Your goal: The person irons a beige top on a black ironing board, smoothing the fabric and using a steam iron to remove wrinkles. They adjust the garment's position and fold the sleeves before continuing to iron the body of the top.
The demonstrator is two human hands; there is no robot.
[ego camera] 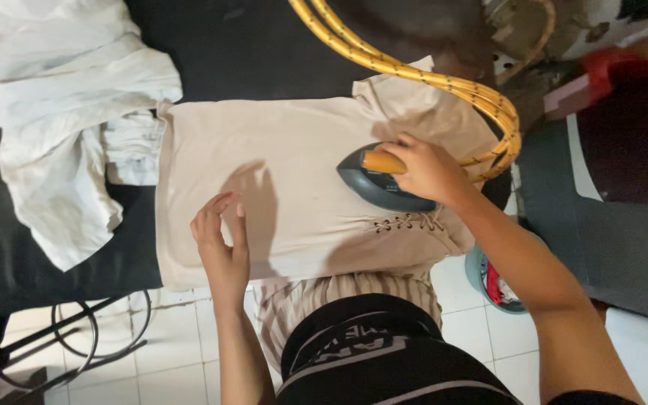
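A beige garment (264, 150) with a laced front lies flat on a dark ironing board (249, 52). My right hand (429, 171) grips the yellow handle of a grey iron (376, 186), which rests flat on the right part of the garment. A yellow braided cord (444, 82) loops from the iron up and away to the top. My left hand (223, 240) hovers over or lightly touches the garment's near edge, fingers apart and holding nothing.
A heap of white clothes (61, 112) lies on the left end of the board. Metal board legs (84, 337) stand on white floor tiles (174, 367). A blue tub (489, 281) sits on the floor at right, beside a dark seat (624, 240).
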